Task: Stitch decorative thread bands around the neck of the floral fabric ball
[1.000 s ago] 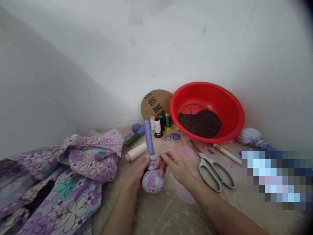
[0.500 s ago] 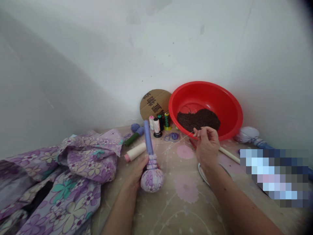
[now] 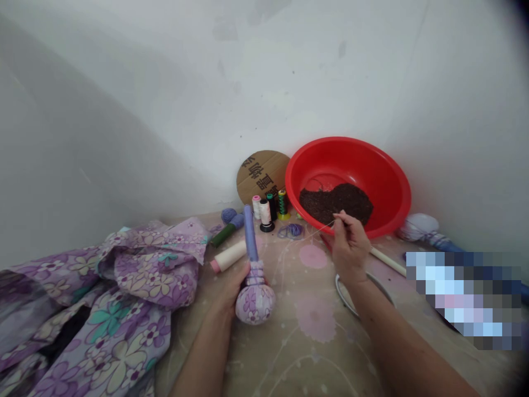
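Okay, so the left hand [image 3: 230, 290] is clamped around a lilac floral fabric bundle [image 3: 255, 305], right at the neck, where a band of wound thread [image 3: 257, 273] cinches it. The bundle sits just above the tabletop, or maybe on it, I can't tell. Its long axis stands pretty much upright: the round ball end points down toward the person, and a lilac tube [image 3: 249, 232] sticks straight up from the neck, leaning a touch to the left and away.

The right hand [image 3: 349, 248] is off to the right, well apart from the left, with thumb and fingertips pinched together on a fine thread [image 3: 314, 232]. Can't make out a needle there, it's too small. The thread runs down-left toward the bundle, then gets lost against the oilcloth [image 3: 313, 325].

Behind all that, a red plastic basin [image 3: 384, 182] holds a heap of dark, crumbly stuff [image 3: 334, 204], and the right hand is right in front of its rim. There's a row of thread spools [image 3: 266, 215] beside it, a cream thread cone [image 3: 229, 256] just behind the tube, and scissors [image 3: 363, 292] mostly hidden under the right forearm. A big purple floral cloth [image 3: 111, 281] is heaped on the left.
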The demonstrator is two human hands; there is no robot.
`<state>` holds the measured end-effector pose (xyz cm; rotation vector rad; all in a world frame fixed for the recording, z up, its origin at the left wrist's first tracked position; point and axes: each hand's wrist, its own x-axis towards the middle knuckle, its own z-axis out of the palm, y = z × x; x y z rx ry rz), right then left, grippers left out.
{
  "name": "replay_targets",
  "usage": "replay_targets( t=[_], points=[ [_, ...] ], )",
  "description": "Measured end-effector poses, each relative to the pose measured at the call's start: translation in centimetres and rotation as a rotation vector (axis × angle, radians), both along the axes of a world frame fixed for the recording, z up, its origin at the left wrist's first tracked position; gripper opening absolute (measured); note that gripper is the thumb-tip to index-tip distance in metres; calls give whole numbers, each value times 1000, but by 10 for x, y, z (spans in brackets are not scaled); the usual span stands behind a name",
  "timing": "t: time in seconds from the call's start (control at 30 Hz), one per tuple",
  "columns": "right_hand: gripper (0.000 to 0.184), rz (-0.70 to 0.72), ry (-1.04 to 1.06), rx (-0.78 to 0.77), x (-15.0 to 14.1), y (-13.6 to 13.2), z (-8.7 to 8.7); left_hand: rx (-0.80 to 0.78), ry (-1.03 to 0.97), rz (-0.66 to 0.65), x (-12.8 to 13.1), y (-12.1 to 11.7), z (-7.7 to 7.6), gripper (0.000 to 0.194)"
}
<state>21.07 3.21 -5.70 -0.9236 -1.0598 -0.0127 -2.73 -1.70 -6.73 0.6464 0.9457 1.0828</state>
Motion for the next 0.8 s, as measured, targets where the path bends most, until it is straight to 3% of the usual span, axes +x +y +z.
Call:
replay_targets(
  t=[0.23, 0.47, 0.57, 0.8],
  points=[
    [17, 453, -352, -319, -44, -13, -23, -47, -66, -54, -7, 4, -6, 23],
    [21, 861, -559, -480, -74, -29, -37, -14, -49, -20, -12, 7, -13, 27],
    [21, 917, -536, -525, -74, -28, -37, -3, -74, -74, -15, 9, -17, 29],
    [25, 872, -440, -566, -68, -17, -47, -25, -126, -135, -21, 14, -25, 25]
  ],
)
